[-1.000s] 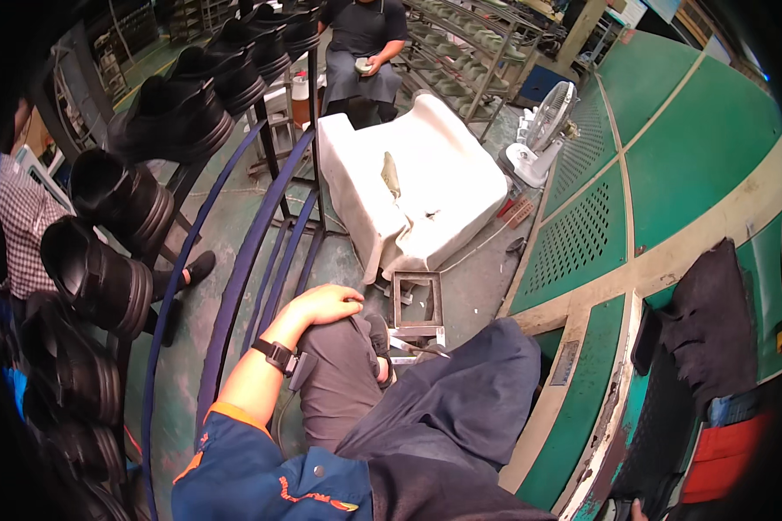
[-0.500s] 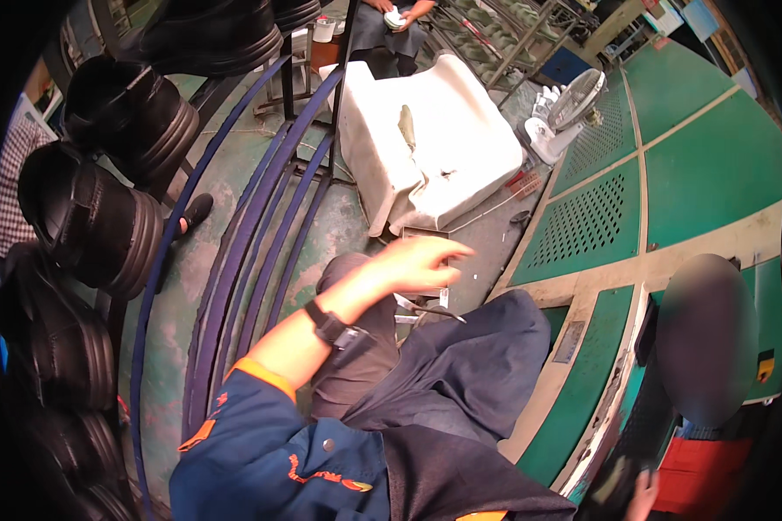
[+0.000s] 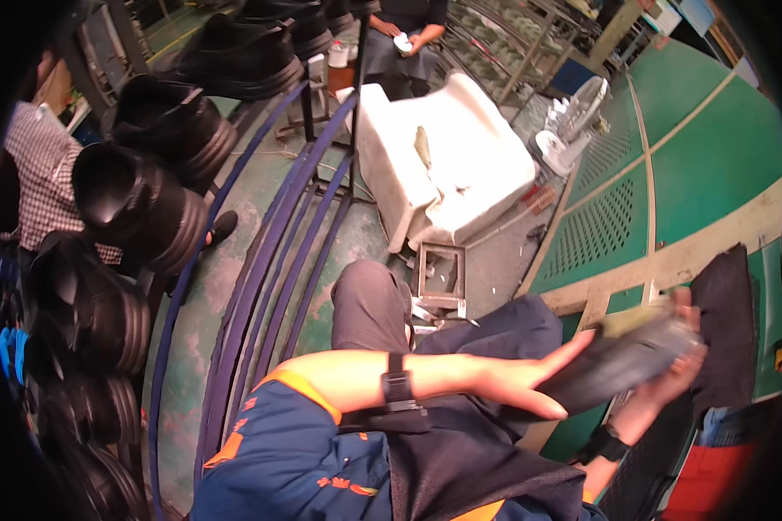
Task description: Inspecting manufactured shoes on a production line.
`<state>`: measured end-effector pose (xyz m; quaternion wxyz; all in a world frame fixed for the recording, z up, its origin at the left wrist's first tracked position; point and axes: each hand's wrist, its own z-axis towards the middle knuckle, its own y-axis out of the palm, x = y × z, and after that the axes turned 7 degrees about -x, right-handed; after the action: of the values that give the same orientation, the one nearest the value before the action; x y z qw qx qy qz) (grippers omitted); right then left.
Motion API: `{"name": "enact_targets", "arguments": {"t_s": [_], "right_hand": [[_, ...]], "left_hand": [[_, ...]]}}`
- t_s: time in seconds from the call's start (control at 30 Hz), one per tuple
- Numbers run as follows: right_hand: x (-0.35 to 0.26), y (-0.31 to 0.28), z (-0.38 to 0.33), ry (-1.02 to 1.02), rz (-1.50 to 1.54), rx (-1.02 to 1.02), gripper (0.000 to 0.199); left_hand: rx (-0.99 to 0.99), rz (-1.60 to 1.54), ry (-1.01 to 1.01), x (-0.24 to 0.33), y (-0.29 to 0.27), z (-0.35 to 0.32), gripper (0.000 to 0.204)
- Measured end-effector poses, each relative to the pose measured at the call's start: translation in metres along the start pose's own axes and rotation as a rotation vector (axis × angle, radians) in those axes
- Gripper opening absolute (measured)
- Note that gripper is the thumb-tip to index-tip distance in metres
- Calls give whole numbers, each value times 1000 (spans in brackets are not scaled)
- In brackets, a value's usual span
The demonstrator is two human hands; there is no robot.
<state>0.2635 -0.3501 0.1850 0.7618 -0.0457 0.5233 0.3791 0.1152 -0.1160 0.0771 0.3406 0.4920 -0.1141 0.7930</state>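
A black shoe, smeared by motion, is held up at the right over my lap, with a yellowish-green part along its far side. My right hand grips the shoe's right end, its fingers curled over the edge. At the other end my left hand has thumb and fingers on either side of the shoe, closed round it. Both wrists wear dark bands. A dark apron covers my lap below the shoe.
Several black shoes line a rack at the left, beside blue-covered rails. Ahead stand a white-covered block and a small metal frame. Green panels and a fan are at the right. Two people are nearby.
My left hand has moved right from above my knee to the shoe. My right hand has risen from the lower right and now holds the shoe. The view has shifted slightly.
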Motion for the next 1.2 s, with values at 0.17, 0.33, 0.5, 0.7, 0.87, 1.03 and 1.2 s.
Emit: {"name": "enact_targets", "arguments": {"t_s": [0.17, 0.33, 0.5, 0.7, 0.87, 1.03, 1.2], "right_hand": [[230, -52, -41, 559, 246, 280, 34], [311, -40, -69, 982, 372, 413, 22], [295, -22, -65, 1007, 445, 220, 22], [324, -26, -54, 849, 288, -40, 17], [305, -30, -62, 731, 347, -30, 22], [310, -22, -59, 715, 296, 108, 25], [323, -27, -58, 704, 390, 61, 34]], "left_hand": [[341, -1263, -177, -74, 15, -99, 66], [790, -1120, -199, -91, 35, -138, 65], [788, -365, -558, -98, 15, -147, 68], [811, -252, -763, -108, -81, -103, 77], [649, -232, -766, -169, -95, -75, 70], [670, -314, -675, -188, -97, -83, 68], [668, -377, -617, -187, -98, -79, 59]]}}
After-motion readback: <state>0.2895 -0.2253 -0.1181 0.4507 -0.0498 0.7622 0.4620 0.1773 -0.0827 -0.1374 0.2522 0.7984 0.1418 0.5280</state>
